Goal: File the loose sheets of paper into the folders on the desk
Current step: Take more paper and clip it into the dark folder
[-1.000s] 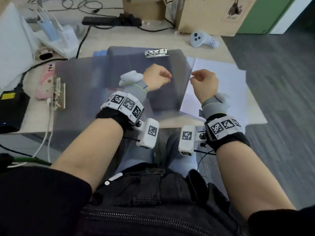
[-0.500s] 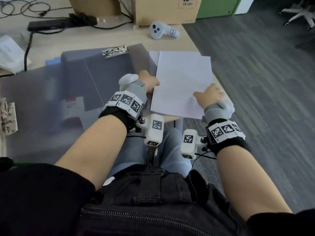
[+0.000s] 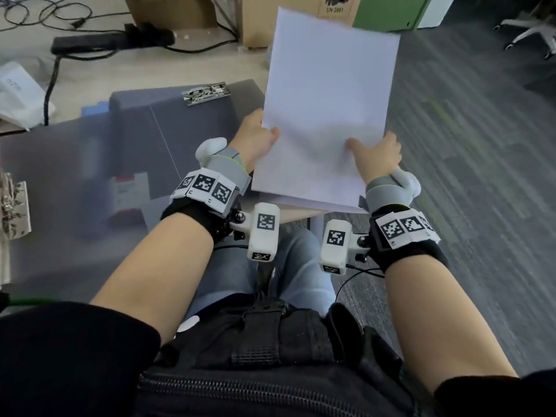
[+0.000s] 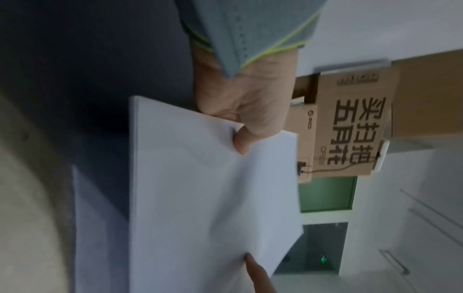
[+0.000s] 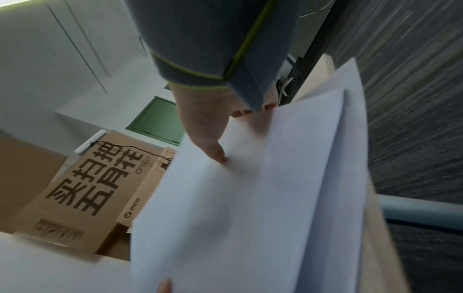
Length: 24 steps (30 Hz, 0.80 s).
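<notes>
A white sheet of paper is lifted off the desk's right end and tilted up. My left hand pinches its left edge, thumb on top. My right hand pinches its lower right part, thumb on top. More white sheets lie under it on the desk. A grey translucent folder with a metal clip lies open to the left. A second clear folder with a clip lies further left.
Cardboard boxes stand at the desk's far edge. A black power strip and cables lie at the back left. White packaging sits at the left. Grey carpet floor lies right of the desk, with an office chair base.
Both hands moved right from the folder to the paper stack, took hold of the top sheet and lifted it up off the desk. The head view swung to the right.
</notes>
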Tool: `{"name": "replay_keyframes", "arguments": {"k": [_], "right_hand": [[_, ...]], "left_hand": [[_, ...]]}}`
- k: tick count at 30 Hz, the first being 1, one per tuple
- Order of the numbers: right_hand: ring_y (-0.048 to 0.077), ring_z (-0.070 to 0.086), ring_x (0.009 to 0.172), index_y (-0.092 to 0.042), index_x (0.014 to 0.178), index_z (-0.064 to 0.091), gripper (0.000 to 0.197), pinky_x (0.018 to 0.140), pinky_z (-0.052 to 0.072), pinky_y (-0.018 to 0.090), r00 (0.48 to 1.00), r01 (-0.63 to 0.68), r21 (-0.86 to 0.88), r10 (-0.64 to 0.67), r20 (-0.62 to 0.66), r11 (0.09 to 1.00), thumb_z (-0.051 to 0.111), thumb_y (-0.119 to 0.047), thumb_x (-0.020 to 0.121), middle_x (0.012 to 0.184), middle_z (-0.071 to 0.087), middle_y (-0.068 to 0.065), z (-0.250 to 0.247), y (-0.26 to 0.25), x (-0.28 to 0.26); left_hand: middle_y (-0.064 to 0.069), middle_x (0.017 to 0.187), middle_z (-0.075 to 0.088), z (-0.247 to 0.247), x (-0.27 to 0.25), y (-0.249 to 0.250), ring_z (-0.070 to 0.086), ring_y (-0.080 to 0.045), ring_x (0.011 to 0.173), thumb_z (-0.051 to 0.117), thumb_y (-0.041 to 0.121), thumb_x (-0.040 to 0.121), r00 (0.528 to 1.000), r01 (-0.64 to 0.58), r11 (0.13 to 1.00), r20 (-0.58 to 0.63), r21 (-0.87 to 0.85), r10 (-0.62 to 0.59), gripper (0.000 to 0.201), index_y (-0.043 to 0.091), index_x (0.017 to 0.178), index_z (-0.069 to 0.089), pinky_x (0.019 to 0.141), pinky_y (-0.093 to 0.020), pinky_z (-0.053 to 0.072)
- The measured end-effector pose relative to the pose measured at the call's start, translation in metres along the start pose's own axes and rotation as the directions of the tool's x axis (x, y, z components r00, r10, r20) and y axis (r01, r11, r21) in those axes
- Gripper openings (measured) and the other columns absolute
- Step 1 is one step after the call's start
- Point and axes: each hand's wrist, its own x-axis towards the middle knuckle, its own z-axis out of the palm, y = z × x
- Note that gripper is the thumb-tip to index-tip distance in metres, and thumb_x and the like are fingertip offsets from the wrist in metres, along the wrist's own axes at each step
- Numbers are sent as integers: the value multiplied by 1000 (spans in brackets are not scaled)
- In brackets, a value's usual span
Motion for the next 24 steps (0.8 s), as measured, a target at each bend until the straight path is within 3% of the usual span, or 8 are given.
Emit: {"name": "replay_keyframes", "arguments": {"k": [3, 8, 12, 15, 18, 20, 22, 24], "right_hand": [[27, 46, 122, -10, 131, 45, 70, 104, 37, 39, 996, 91, 165, -91, -8, 982, 67, -47, 76, 130, 49, 9, 1, -19, -6], [20, 64, 79, -9, 91, 67, 37, 70, 52, 29, 968, 191, 458, -245, 61, 868, 72, -36, 66, 91, 72, 8, 10, -51, -22], [11, 63, 62, -13, 84, 67, 16, 61, 53, 24, 914, 159, 637, -357, 195, 755, 69, -9, 68, 73, 69, -2, 30, -74, -35], [16, 61, 61, -10, 77, 67, 16, 61, 51, 24, 851, 67, 732, -421, 313, 679, 69, -2, 63, 63, 68, -5, 45, -89, -51], [14, 68, 64, -3, 93, 67, 22, 63, 53, 24, 784, -11, 728, -446, 432, 685, 72, 0, 71, 68, 73, -5, 66, -100, -71], [10, 69, 66, -3, 99, 65, 22, 67, 55, 26, 773, 17, 709, -459, 438, 705, 70, -2, 78, 72, 74, -7, 79, -103, -81], [15, 68, 71, -10, 89, 64, 11, 73, 57, 31, 768, 54, 692, -473, 432, 720, 65, 0, 83, 79, 71, -2, 90, -107, -91], [23, 62, 77, -18, 77, 61, 22, 77, 53, 37, 759, 105, 662, -490, 429, 742, 59, 2, 86, 83, 66, 7, 102, -115, -103]], "left_hand": [[-7, 103, 58, -22, -2, 4, 56, -20, 90, 45, -6, 89, 996, -49, 993, -84, -104, 40, 24, 13, 102, 51, 83, -30, 46], [-8, 104, 60, -64, -9, 11, 58, -21, 94, 43, -8, 88, 982, -115, 980, -166, -162, 88, 34, 3, 118, 53, 89, -33, 48], [-5, 101, 61, -102, -20, 10, 59, -21, 92, 43, -9, 87, 966, -162, 971, -230, -177, 119, 32, 14, 108, 51, 90, -35, 49], [-7, 102, 62, -130, -34, 5, 60, -22, 92, 44, -8, 86, 951, -170, 960, -293, -221, 101, 30, 12, 107, 51, 87, -37, 51], [-16, 114, 58, -157, -49, -7, 60, -23, 94, 51, 2, 76, 932, -150, 958, -359, -243, 55, 33, 15, 106, 54, 88, -40, 52], [-10, 107, 60, -167, -59, -14, 59, -22, 91, 51, 1, 78, 928, -116, 962, -373, -245, 16, 36, 13, 112, 52, 86, -37, 51], [-6, 103, 62, -177, -66, -20, 59, -22, 92, 48, -5, 87, 918, -72, 972, -396, -223, -23, 35, 9, 118, 53, 90, -38, 51], [-7, 105, 61, -190, -75, -28, 58, -23, 96, 48, -4, 90, 898, -17, 983, -434, -182, -65, 31, 3, 119, 53, 94, -42, 48]]}}
